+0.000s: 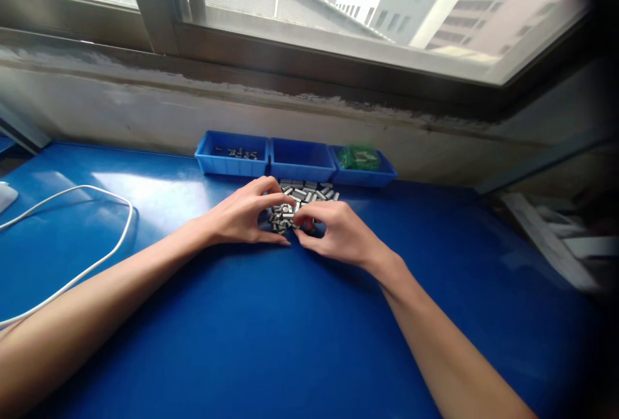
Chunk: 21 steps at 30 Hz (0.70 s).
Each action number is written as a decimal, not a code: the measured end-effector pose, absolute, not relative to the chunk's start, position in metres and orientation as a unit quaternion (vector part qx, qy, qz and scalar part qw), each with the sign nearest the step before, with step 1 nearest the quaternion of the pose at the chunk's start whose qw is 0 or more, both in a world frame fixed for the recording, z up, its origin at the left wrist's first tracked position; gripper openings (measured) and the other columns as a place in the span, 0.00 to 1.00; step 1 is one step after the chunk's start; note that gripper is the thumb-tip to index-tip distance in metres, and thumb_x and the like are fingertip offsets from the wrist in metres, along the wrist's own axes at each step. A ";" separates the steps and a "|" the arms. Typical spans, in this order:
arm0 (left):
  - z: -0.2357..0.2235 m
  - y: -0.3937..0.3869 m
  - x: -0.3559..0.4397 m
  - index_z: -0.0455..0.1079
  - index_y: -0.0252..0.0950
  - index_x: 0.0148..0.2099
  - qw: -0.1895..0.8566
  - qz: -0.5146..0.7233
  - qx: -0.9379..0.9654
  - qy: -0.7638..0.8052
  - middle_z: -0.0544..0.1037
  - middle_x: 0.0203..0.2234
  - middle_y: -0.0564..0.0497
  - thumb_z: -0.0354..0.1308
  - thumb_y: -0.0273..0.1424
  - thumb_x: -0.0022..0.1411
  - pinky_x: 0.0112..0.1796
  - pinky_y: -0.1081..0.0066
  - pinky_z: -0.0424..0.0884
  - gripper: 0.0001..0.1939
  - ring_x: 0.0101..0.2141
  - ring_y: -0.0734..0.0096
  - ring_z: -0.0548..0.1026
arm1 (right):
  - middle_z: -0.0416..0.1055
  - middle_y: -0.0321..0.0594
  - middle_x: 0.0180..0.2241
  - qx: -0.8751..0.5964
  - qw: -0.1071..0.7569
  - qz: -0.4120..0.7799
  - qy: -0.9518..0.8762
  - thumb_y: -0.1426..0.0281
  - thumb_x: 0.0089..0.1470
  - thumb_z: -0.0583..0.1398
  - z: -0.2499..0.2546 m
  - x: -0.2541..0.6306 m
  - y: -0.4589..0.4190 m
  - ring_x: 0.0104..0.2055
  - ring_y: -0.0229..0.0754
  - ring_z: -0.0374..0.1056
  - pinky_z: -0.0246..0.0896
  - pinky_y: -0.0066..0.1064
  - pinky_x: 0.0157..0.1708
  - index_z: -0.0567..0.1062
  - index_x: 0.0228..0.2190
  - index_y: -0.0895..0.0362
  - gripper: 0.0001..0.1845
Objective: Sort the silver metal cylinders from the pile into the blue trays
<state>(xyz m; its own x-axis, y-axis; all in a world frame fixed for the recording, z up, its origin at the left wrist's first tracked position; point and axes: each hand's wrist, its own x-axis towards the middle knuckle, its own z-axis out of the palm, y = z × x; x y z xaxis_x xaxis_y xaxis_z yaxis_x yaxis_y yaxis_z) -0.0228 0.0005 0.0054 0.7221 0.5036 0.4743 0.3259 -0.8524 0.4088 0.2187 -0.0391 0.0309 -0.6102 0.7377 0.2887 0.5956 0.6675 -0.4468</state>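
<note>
A pile of small grey metal pieces lies on the blue table, just in front of the bins. My left hand rests at the pile's left side with its fingers curled and pinched over the near pieces. My right hand meets it from the right, fingers also bent in a pinch at the pile's near edge. The fingertips of both hands almost touch over the pieces. What each pinch holds is too small to make out.
Three blue bins stand against the wall: the left bin holds a few grey pieces, the middle bin looks bare, the right bin holds green items. A white cable loops at the left. A window runs above.
</note>
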 end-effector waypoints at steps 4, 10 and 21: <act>0.005 0.002 -0.023 0.73 0.35 0.58 0.155 0.305 0.911 0.229 0.72 0.44 0.43 0.67 0.41 0.60 0.47 0.65 0.72 0.27 0.44 0.61 0.72 | 0.78 0.36 0.30 -0.395 0.295 0.240 -0.836 0.76 0.51 0.64 0.032 0.219 -0.038 0.31 0.37 0.73 0.68 0.29 0.35 0.78 0.31 0.56 0.04; 0.005 0.003 -0.022 0.74 0.37 0.58 0.171 0.334 0.896 0.237 0.73 0.43 0.45 0.70 0.42 0.58 0.46 0.66 0.73 0.28 0.43 0.63 0.74 | 0.80 0.38 0.33 -0.454 0.397 0.417 -0.680 0.67 0.48 0.71 0.024 0.215 -0.033 0.35 0.43 0.78 0.74 0.31 0.37 0.79 0.31 0.56 0.09; 0.015 -0.003 -0.008 0.79 0.34 0.44 0.192 0.459 0.834 0.238 0.83 0.35 0.47 0.66 0.31 0.64 0.38 0.74 0.74 0.08 0.34 0.72 0.80 | 0.79 0.37 0.34 -0.432 0.509 0.529 -0.524 0.65 0.40 0.77 0.023 0.203 -0.032 0.38 0.39 0.75 0.71 0.31 0.42 0.80 0.33 0.56 0.18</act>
